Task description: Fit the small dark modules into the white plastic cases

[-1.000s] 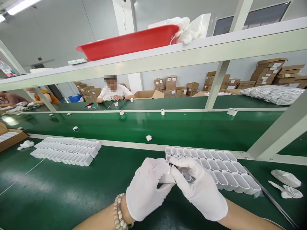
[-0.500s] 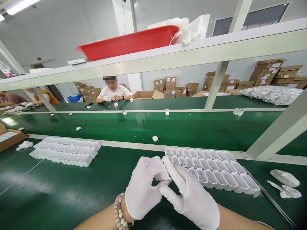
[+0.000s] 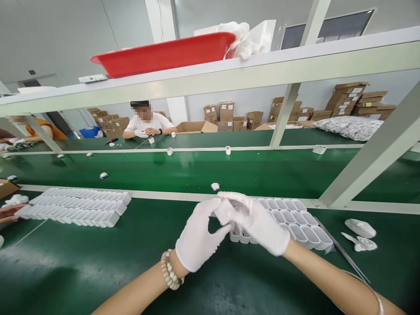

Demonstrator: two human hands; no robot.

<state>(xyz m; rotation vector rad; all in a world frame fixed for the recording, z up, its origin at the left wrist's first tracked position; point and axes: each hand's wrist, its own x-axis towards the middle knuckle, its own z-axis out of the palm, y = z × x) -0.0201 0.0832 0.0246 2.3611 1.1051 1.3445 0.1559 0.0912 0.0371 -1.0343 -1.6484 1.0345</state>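
Observation:
My left hand [image 3: 201,236], in a white glove, pinches a small white plastic case [image 3: 223,213] between thumb and fingers. My gloved right hand [image 3: 262,223] closes over the case from the right, hiding much of it. Its fingers look blurred, and I cannot tell what else they hold. Behind and below that hand stand rows of open white plastic cases [image 3: 306,236] on the green table [image 3: 147,267]. Beyond my hands, a small white part with a dark edge [image 3: 215,187] lies on the green conveyor belt [image 3: 190,168].
More white cases [image 3: 75,210] stand in rows at left, where another person's hand [image 3: 11,213] reaches in. Long metal tweezers [image 3: 344,251] and a crumpled white glove [image 3: 362,243] lie at right. A slanted post [image 3: 364,157] supports the shelf overhead. A person [image 3: 147,124] works opposite.
Both hands have risen away from me with the case, my right hand now covering more of it. The view has shifted right. At the far left another person's hand has appeared.

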